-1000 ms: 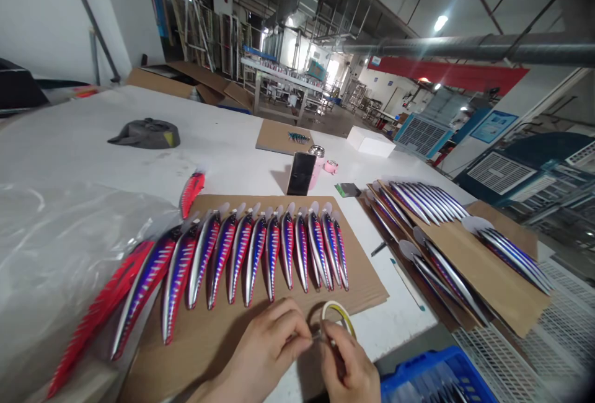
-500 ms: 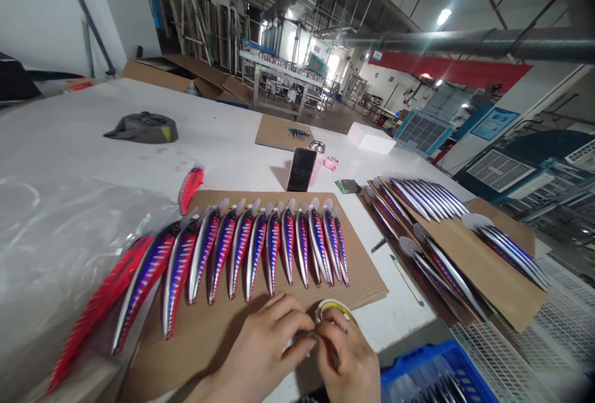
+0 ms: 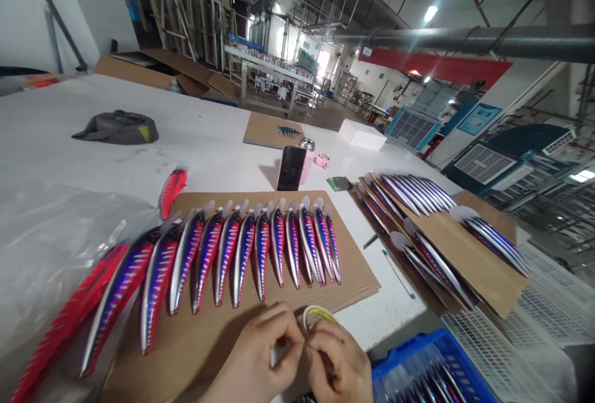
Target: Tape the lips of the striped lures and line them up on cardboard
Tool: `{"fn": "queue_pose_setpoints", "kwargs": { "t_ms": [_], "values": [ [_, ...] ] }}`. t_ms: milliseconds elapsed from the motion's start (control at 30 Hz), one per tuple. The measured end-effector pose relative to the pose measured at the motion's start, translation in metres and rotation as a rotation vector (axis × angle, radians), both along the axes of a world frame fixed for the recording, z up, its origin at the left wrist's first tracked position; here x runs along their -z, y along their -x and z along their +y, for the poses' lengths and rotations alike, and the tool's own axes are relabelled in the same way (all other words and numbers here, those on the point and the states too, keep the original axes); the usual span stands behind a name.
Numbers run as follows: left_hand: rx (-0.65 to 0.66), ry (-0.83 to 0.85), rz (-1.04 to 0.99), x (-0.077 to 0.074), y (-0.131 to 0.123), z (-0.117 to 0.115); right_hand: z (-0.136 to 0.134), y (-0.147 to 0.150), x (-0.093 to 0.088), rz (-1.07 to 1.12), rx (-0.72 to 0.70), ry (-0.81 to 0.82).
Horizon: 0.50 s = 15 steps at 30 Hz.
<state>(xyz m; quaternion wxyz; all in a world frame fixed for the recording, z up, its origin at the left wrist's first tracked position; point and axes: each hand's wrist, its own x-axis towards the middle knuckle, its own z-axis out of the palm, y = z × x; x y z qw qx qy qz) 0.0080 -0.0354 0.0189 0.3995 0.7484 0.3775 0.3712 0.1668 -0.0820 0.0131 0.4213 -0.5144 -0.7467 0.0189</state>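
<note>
My left hand (image 3: 263,350) and my right hand (image 3: 338,359) meet over the front edge of a cardboard sheet (image 3: 204,353). Thumb and fingers are pinched on each, the tips almost touching. Whatever lies between them is too small or hidden to make out. Just behind my right fingers is a roll of tape (image 3: 307,314) with a yellow inner ring, partly covered by them. A row of several fishing lures (image 3: 227,254), purple, red and silver with clear lips, lies across the cardboard beyond my hands.
Red lures (image 3: 69,322) and a plastic bag (image 3: 69,229) lie at left. A phone (image 3: 291,168) leans on a pink bottle (image 3: 307,161). More lures on cardboard (image 3: 469,254) lie at right, above a blue crate (image 3: 418,344). A cutter (image 3: 370,241) rests near the table edge.
The view has shifted slightly, so the table items sit a little further left. My hands stay close together, and the left fingers have curled into a tighter pinch.
</note>
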Motion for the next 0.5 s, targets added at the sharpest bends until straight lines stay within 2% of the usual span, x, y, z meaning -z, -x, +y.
{"fn": "queue_pose_setpoints", "kwargs": {
  "t_ms": [100,200,300,400,500],
  "values": [
    [-0.084,0.43,-0.268,-0.002,0.007,0.006,-0.003,-0.01,-0.006,0.073,0.054,-0.023],
    [-0.219,0.637,-0.454,-0.003,0.014,0.012,0.008,-0.037,-0.005,0.076,0.294,-0.048],
    [-0.226,0.717,-0.527,-0.005,0.017,0.014,0.038,-0.066,0.008,0.093,0.445,-0.019],
    [-0.237,0.713,-0.485,-0.002,0.017,0.01,0.066,-0.078,0.022,0.096,0.428,0.082],
    [-0.292,0.621,-0.339,0.008,0.013,0.012,0.075,-0.075,0.024,0.01,0.398,0.151]
  ]
}}
